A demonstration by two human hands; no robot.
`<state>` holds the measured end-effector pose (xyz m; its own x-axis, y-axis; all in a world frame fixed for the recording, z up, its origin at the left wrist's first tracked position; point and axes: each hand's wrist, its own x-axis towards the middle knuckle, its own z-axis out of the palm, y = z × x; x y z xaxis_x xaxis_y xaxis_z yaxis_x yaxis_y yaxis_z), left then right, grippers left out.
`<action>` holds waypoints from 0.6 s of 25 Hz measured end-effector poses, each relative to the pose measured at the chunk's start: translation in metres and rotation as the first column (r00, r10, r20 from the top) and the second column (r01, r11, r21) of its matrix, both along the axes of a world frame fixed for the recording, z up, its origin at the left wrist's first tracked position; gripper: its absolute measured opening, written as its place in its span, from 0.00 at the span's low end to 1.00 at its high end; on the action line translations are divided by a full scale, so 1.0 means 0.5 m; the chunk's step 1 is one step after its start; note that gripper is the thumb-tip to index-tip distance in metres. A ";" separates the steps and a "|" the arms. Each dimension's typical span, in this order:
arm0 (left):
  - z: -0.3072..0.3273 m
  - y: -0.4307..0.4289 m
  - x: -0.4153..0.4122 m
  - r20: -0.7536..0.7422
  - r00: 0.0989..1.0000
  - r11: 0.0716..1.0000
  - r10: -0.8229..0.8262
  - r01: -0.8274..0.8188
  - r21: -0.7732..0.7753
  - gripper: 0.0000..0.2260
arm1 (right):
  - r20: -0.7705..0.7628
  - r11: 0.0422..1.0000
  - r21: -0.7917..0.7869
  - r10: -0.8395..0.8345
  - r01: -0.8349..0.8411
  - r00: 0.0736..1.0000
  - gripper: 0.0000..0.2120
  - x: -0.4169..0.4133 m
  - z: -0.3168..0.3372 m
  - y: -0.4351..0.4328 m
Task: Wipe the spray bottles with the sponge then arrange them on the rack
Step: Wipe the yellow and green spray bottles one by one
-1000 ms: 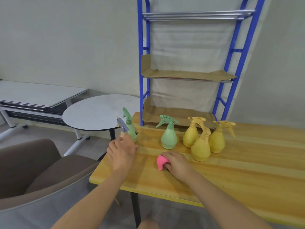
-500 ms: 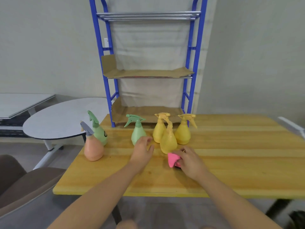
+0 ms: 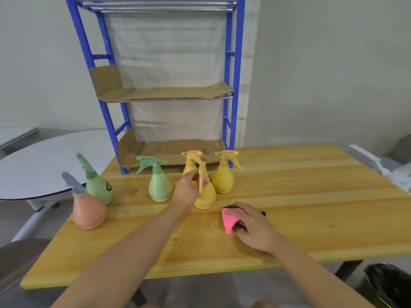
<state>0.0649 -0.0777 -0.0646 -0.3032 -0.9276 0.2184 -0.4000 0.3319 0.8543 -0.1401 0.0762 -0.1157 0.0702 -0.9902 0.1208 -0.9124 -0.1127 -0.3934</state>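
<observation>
We've barely begun — six bottles [image 3: 159, 187] on the table [image 3: 311, 207], none on the rack [image 3: 227, 103]. Our left hand [image 3: 185, 191] grips a yellow bottle [image 3: 205, 197] by its neck; our right hand [image 3: 252, 228] clutches the sponge [image 3: 229, 220].

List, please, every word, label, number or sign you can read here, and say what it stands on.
Round dark mark on the darker green spray bottle at the left: too blurred to read.
No other writing shows in this view.
</observation>
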 end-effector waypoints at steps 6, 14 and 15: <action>-0.019 -0.014 0.039 0.076 0.996 0.998 -0.055 0.057 -0.021 0.20 | -0.089 0.989 -0.110 -0.113 0.103 0.990 0.24 0.001 -0.003 -0.005; 0.010 0.050 0.066 0.049 0.980 0.981 -0.195 0.195 0.011 0.52 | 0.040 0.975 -0.180 -0.127 0.132 0.991 0.14 0.023 0.003 -0.016; 0.025 0.058 0.053 0.031 0.989 0.989 -0.147 0.147 -0.007 0.50 | 0.085 0.965 -0.215 -0.135 0.151 0.987 0.14 0.024 0.007 -0.017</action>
<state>0.0911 -0.0487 -0.0518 -0.4425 -0.8705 0.2154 -0.3717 0.3966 0.8393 -0.1279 0.0678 -0.1124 -0.0865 -0.9379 0.3360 -0.8968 -0.0735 -0.4362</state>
